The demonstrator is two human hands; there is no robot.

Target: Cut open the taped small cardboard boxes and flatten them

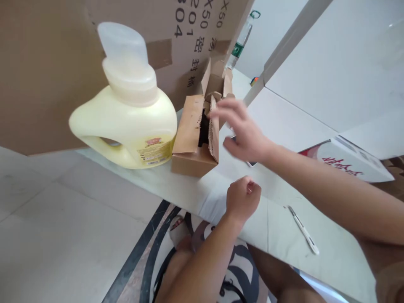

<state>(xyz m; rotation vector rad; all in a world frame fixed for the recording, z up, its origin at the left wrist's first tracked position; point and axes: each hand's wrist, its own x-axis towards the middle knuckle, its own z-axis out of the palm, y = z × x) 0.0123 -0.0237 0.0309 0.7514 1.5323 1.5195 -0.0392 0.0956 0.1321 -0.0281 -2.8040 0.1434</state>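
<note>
A pale tabletop (pixel 271 221) runs diagonally from upper centre to lower right of the frame. On it, left of centre, stands a yellow jug (pixel 126 126); just beside it sits an opened cardboard box (pixel 188 130). A slim white knife-like tool (pixel 303 229) lies lower right.

Right hand (pixel 244 132): blurred, fingers loosely extended at the torn flap of the small carton (pixel 189 126); contact unclear.
Left hand (pixel 243 198): curled into a fist over the table (pixel 277 227), apart from the carton.
Carton contents: black item (pixel 204 131), partly visible through the gap.
Yellow jug (pixel 123 122): upright, just beside the carton.
Large printed box (pixel 47 84): behind the jug.
Slim white tool (pixel 303 230): lying near the right forearm.
</note>
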